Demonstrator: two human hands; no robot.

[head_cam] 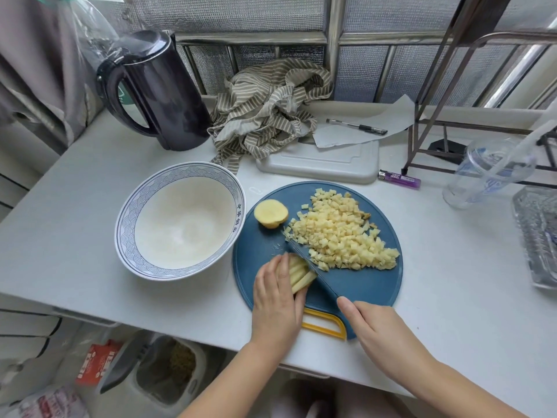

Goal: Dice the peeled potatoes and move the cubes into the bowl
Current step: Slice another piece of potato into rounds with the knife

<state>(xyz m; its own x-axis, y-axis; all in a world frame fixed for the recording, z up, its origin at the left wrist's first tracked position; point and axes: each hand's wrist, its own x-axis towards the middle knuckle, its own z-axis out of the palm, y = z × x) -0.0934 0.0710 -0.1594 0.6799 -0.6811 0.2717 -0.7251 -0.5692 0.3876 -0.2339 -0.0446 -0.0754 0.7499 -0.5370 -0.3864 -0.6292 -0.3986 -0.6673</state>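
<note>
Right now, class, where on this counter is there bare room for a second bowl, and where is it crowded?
Free: the counter left of the bowl, in front of the kettle; also between the board and the dish. Crowded: behind the board, with cloth, tray and lighter.

Two hands work at the table [90, 182]: one left hand [277, 297], one right hand [379, 330]. There is one knife [313, 267], one bowl [132, 212], one potato half [270, 213], one bundle of potato strips [300, 274] and one heap of cubes [340, 233], too many to count. There are two boards: a blue board [361, 285] near and a pale board [316, 167] far. Far left stands one kettle [162, 92]. There is also one striped cloth [265, 116], one pen [357, 127], one lighter [399, 178] and one plastic cup [488, 176].
</note>
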